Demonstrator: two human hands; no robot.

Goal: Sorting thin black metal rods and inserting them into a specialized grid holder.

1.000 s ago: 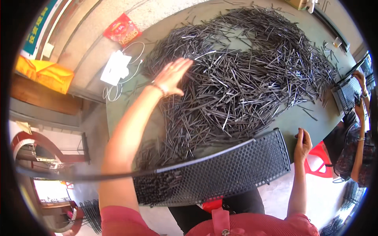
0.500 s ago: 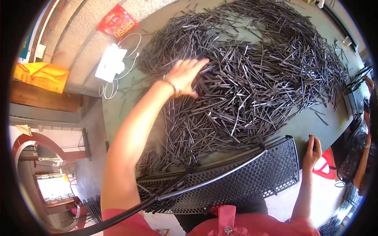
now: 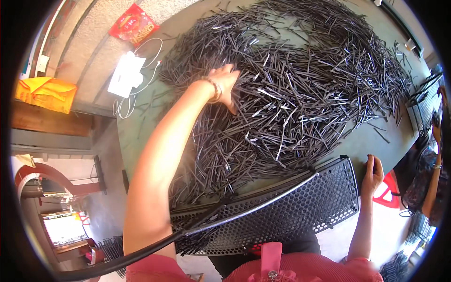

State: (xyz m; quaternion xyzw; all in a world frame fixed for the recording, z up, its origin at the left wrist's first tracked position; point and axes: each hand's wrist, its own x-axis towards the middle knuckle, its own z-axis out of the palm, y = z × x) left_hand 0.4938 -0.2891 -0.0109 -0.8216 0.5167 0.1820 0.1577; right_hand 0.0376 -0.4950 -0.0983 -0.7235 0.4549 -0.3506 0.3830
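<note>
A wide, tangled heap of thin dark sticks (image 3: 300, 94) covers much of the green table (image 3: 404, 141). My left hand (image 3: 223, 84) lies on the left part of this heap, thumb apart from the fingers; its fingertips are partly lost among the sticks, and a bracelet circles the wrist. At the table's near edge leans a black perforated basket (image 3: 300, 204) with a curved handle; some dark sticks lie in its left end. Just right of the basket, my right hand (image 3: 372, 174) rests at the edge with fingers curled together. What they hold, if anything, is hidden.
Left of the heap lie a white box-like device (image 3: 126, 75) with a white cable and a red packet (image 3: 134, 24). A yellow bag (image 3: 46, 94) is farther left. Another person's arm (image 3: 433, 188) and a second mesh basket (image 3: 423, 110) are at the right edge.
My left hand has shifted slightly over the sticks and its fingers are a little more bent. My right hand stays by the basket. The whole view has shifted slightly.
</note>
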